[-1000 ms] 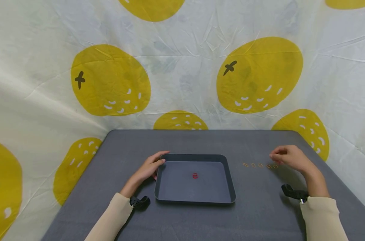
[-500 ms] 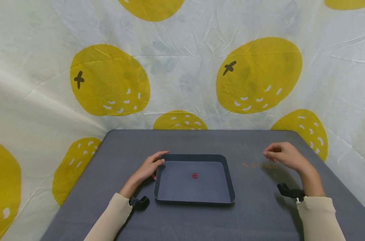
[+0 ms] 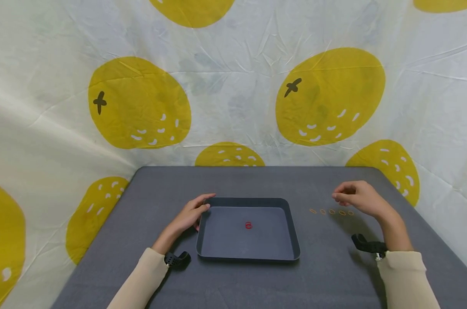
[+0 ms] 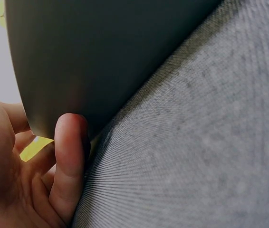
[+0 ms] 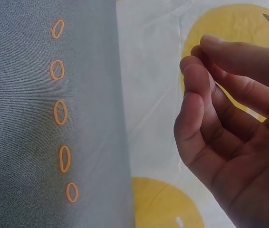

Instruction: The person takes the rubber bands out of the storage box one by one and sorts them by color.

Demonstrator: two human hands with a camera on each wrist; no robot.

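My left hand holds the left side of a dark grey rectangular tray, with the thumb over its rim. In the left wrist view, a fingertip lies against the tray's outer wall. Two small red rings lie together in the middle of the tray. Above the table at the right hovers my right hand, fingers loosely bent and thumb close to the index finger. Nothing shows between those fingers in the right wrist view. Below it, several thin orange bands lie in a row on the table.
A grey cloth-covered table carries everything. Behind it hangs a white curtain printed with large yellow fruits. Each wrist wears a black camera band, such as the right one.
My right hand has moved left and slightly up, from the right end of the orange row to above it. My left hand, the tray and the rings stay in place.
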